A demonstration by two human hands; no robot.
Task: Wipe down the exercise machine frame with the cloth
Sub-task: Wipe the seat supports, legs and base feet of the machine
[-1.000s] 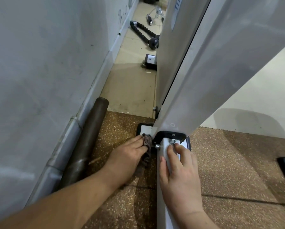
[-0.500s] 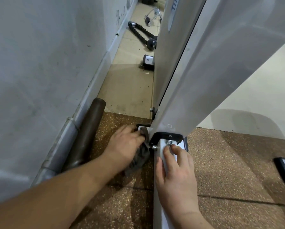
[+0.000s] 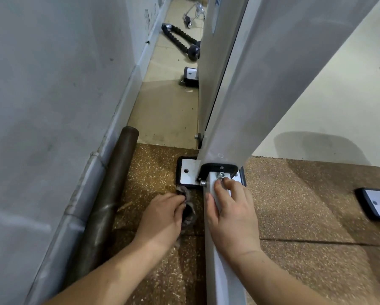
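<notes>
The white exercise machine frame (image 3: 261, 80) rises as a wide slanted upright from a black bracket (image 3: 217, 168) onto a white floor rail (image 3: 224, 280) that runs toward me. A white foot plate (image 3: 188, 172) with a hole lies left of the bracket. My left hand (image 3: 162, 216) grips a dark grey cloth (image 3: 188, 211) on the speckled mat, just left of the rail and below the foot plate. My right hand (image 3: 233, 210) rests on top of the rail, its fingertips at the bolt (image 3: 221, 175) by the bracket.
A grey wall (image 3: 52, 106) with a skirting runs along the left, and a dark brown pipe (image 3: 109, 194) lies at its foot. A black ribbed handle (image 3: 180, 40) and another foot plate (image 3: 191, 75) lie farther back. A black-edged plate (image 3: 378, 203) sits at the right.
My left hand has drawn the cloth back toward me, off the foot plate and down beside the rail. The right hand stays on the rail near the bolt.
</notes>
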